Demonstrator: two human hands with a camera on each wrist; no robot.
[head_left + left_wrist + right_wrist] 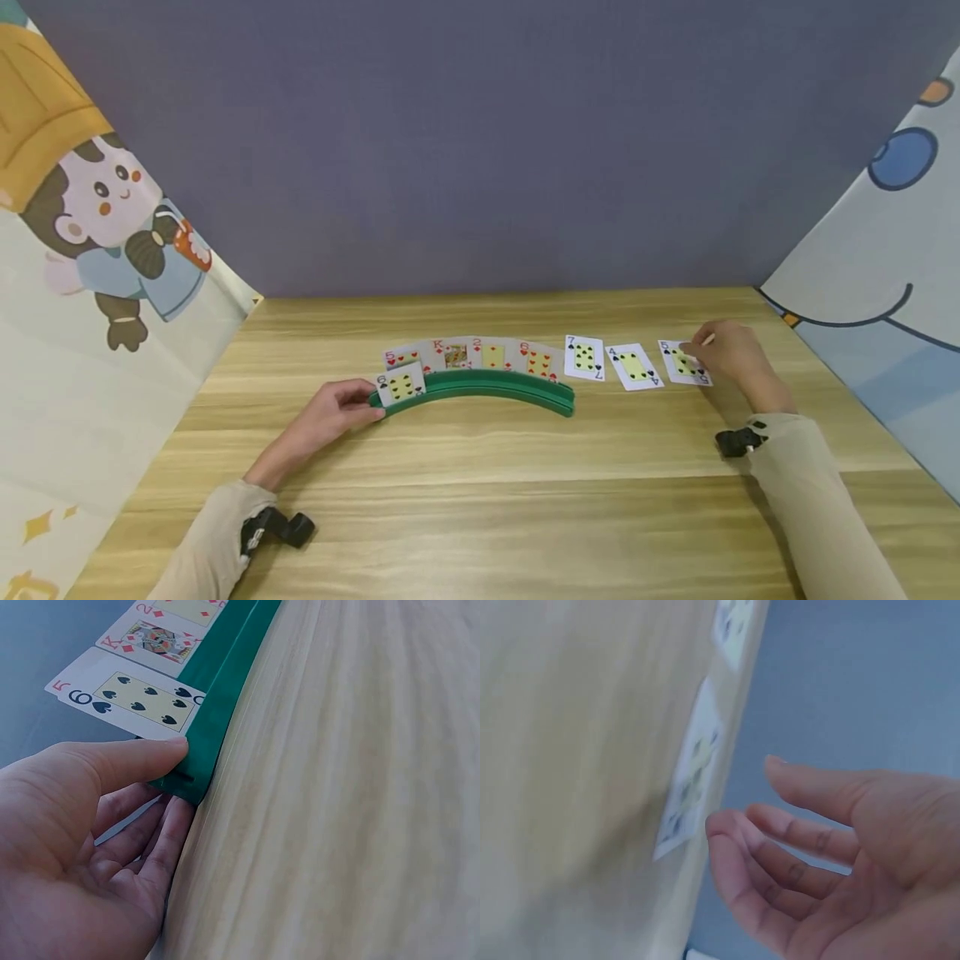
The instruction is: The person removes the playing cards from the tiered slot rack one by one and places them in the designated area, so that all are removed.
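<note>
At the left end of a curved green card holder, my left hand grips the end, thumb on top and fingers around the tip. Just beside that thumb the six of spades stands in the holder, partly covering the five of hearts. Further along stand the king of diamonds, two of diamonds and six of hearts. My right hand, in the right wrist view with loosely bent fingers and nothing between them, hovers over the five of spades.
Flat on the wooden table, right of the holder, lie the seven of spades and the four of spades. A grey-blue panel rises behind the table, and printed panels flank it.
</note>
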